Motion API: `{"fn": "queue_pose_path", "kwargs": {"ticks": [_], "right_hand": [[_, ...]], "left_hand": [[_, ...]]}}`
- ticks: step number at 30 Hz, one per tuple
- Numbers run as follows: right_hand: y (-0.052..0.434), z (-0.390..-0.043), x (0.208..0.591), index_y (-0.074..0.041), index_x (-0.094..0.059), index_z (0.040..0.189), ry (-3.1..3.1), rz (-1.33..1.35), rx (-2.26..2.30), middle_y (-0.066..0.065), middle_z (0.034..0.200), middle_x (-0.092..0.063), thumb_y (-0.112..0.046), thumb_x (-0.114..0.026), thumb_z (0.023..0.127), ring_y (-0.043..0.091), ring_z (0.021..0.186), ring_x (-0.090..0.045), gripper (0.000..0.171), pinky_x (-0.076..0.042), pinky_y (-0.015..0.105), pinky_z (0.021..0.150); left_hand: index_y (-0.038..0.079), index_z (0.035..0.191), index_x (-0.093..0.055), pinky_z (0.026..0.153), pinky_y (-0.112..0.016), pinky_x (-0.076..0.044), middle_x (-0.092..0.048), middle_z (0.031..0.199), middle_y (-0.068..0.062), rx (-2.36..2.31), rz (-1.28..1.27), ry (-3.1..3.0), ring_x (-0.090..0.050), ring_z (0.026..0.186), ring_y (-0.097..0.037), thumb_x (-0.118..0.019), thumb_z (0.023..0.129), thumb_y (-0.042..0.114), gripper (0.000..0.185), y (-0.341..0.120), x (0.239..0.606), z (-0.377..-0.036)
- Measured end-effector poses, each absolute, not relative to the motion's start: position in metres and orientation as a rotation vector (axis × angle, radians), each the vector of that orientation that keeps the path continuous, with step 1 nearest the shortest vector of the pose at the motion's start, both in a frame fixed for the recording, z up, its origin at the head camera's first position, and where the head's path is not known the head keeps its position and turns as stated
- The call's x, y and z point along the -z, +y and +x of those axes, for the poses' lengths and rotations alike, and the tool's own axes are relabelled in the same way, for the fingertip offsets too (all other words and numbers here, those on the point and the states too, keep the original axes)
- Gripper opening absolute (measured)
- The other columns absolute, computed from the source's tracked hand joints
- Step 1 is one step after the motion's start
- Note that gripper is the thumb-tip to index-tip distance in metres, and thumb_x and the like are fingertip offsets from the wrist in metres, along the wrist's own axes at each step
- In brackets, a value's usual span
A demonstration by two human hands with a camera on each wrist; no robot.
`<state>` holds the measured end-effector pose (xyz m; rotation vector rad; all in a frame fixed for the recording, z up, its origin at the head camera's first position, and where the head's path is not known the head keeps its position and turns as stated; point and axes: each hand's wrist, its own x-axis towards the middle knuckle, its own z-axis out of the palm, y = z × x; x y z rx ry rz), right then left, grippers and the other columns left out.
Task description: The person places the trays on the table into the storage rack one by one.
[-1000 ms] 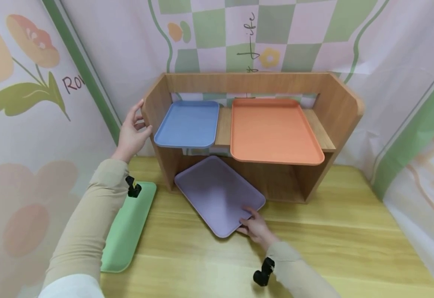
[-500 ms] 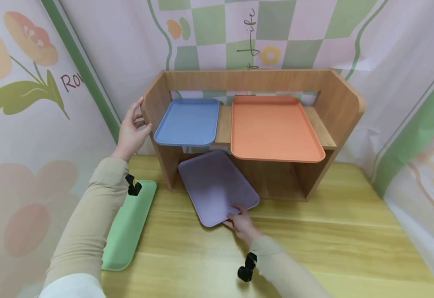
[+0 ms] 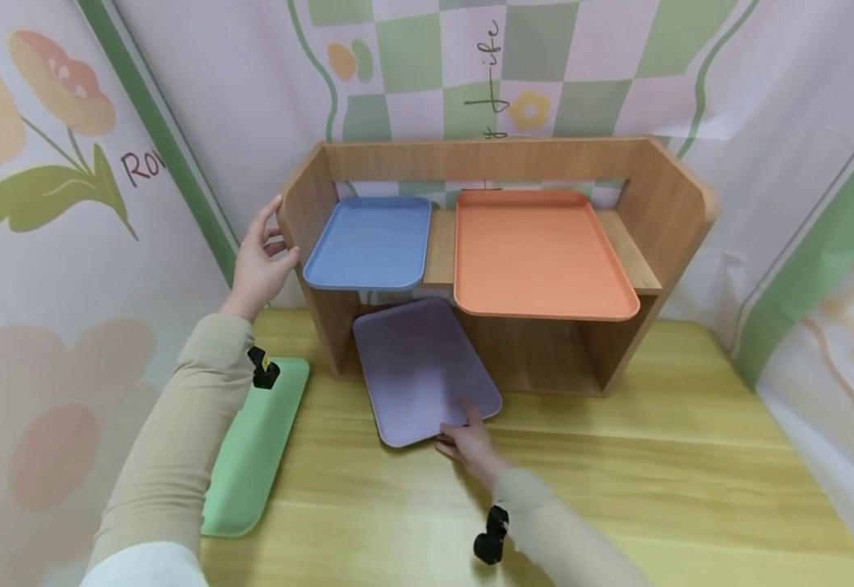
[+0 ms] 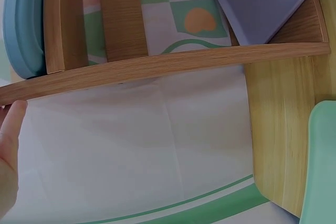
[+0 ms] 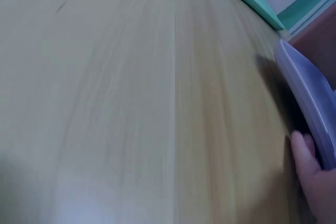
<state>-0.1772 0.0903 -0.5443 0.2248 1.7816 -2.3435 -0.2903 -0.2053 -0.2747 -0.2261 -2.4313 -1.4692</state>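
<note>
My right hand (image 3: 468, 444) grips the front edge of a purple tray (image 3: 420, 367), thumb on top and fingers underneath. The tray's back end is inside the lower level of a small wooden shelf (image 3: 486, 159); its front end sticks out, turned slightly askew. In the right wrist view, the purple tray (image 5: 310, 95) is raised off the table at the edge by my fingers. My left hand (image 3: 261, 265) holds the front edge of the shelf's left side panel between thumb and fingers. On the upper level lie a blue tray (image 3: 371, 243) at left and a larger orange tray (image 3: 537, 257) at right.
A long green tray (image 3: 254, 456) lies on the wooden table (image 3: 654, 489) left of the shelf, partly under my left forearm. Printed curtains (image 3: 214, 73) hang close behind and along both sides. The orange tray's front overhangs the lower level.
My right hand has moved left and turned the purple tray straighter, with its back end further into the lower level. My left hand has stayed on the side panel.
</note>
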Motion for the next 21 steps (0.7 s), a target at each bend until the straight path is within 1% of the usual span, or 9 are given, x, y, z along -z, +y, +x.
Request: {"fn": "queue_pose_path", "kwargs": {"ticks": [1,4,6,8,11,14,15,17,21], "right_hand": [[0.096,-0.177,0.545,-0.006,-0.018,0.148,1.812,0.212,2.359,0.02,0.095,-0.047,0.007,-0.054,0.089,0.016,0.073,-0.057,0.07,-0.06,0.032,0.072],[0.12,-0.181,0.546,-0.013,-0.02,0.149,1.854,0.183,2.399,0.027,0.118,-0.041,0.009,-0.054,0.087,0.019,0.078,-0.056,0.073,-0.06,0.036,0.071],[0.142,-0.198,0.576,-0.019,-0.026,0.147,1.832,0.146,2.454,0.024,0.128,-0.038,0.009,-0.056,0.085,0.021,0.08,-0.057,0.074,-0.06,0.039,0.069],[0.157,-0.206,0.579,-0.017,-0.027,0.146,1.814,0.189,2.458,0.024,0.136,-0.032,0.013,-0.053,0.084,0.025,0.082,-0.057,0.074,-0.059,0.042,0.072],[0.169,-0.216,0.589,-0.014,-0.03,0.143,1.825,0.221,2.436,0.023,0.125,-0.037,0.015,-0.053,0.083,0.023,0.083,-0.057,0.07,-0.058,0.041,0.074],[0.16,-0.198,0.54,-0.003,-0.02,0.145,1.894,0.34,2.305,0.026,0.119,-0.035,0.019,-0.044,0.085,0.021,0.087,-0.054,0.068,-0.057,0.038,0.078],[0.159,-0.196,0.533,-0.002,-0.018,0.145,1.888,0.339,2.29,0.026,0.116,-0.036,0.019,-0.044,0.086,0.021,0.088,-0.054,0.068,-0.057,0.037,0.079],[0.158,-0.191,0.522,0.001,-0.015,0.145,1.884,0.341,2.264,0.025,0.113,-0.036,0.02,-0.044,0.086,0.019,0.086,-0.055,0.069,-0.058,0.033,0.076],[0.155,-0.189,0.517,0.001,-0.013,0.146,1.855,0.355,2.227,0.024,0.111,-0.036,0.022,-0.046,0.085,0.019,0.079,-0.056,0.072,-0.059,0.033,0.072]], "left_hand": [[0.039,0.148,-0.024,0.1,-0.046,-0.048,-0.037,0.145,-0.012,1.471,-0.224,-2.43,-0.052,0.119,-0.034,-0.059,0.09,0.005,0.076,-0.205,0.275,-0.29],[0.04,0.148,-0.024,0.1,-0.046,-0.048,-0.037,0.146,-0.011,1.474,-0.221,-2.425,-0.052,0.119,-0.034,-0.059,0.09,0.005,0.076,-0.205,0.276,-0.29],[0.04,0.147,-0.025,0.1,-0.045,-0.048,-0.037,0.147,-0.01,1.475,-0.228,-2.417,-0.052,0.119,-0.034,-0.059,0.09,0.004,0.075,-0.205,0.277,-0.291],[0.039,0.147,-0.025,0.1,-0.045,-0.048,-0.037,0.146,-0.01,1.47,-0.237,-2.412,-0.053,0.119,-0.034,-0.059,0.09,0.003,0.075,-0.204,0.276,-0.292],[0.037,0.148,-0.026,0.1,-0.046,-0.048,-0.037,0.146,-0.012,1.468,-0.252,-2.408,-0.053,0.118,-0.035,-0.058,0.09,0.001,0.075,-0.204,0.278,-0.293],[0.037,0.148,-0.025,0.1,-0.047,-0.048,-0.036,0.147,-0.012,1.465,-0.252,-2.417,-0.052,0.119,-0.036,-0.058,0.09,0.001,0.076,-0.204,0.279,-0.292],[0.037,0.148,-0.025,0.1,-0.047,-0.047,-0.035,0.147,-0.011,1.465,-0.25,-2.419,-0.052,0.119,-0.035,-0.058,0.09,0.001,0.076,-0.205,0.279,-0.292],[0.038,0.148,-0.025,0.1,-0.047,-0.047,-0.035,0.148,-0.011,1.46,-0.247,-2.422,-0.051,0.119,-0.035,-0.058,0.09,0.002,0.076,-0.205,0.278,-0.291],[0.039,0.148,-0.025,0.101,-0.047,-0.047,-0.036,0.147,-0.011,1.45,-0.241,-2.424,-0.052,0.119,-0.035,-0.059,0.09,0.003,0.076,-0.205,0.277,-0.291]]}}
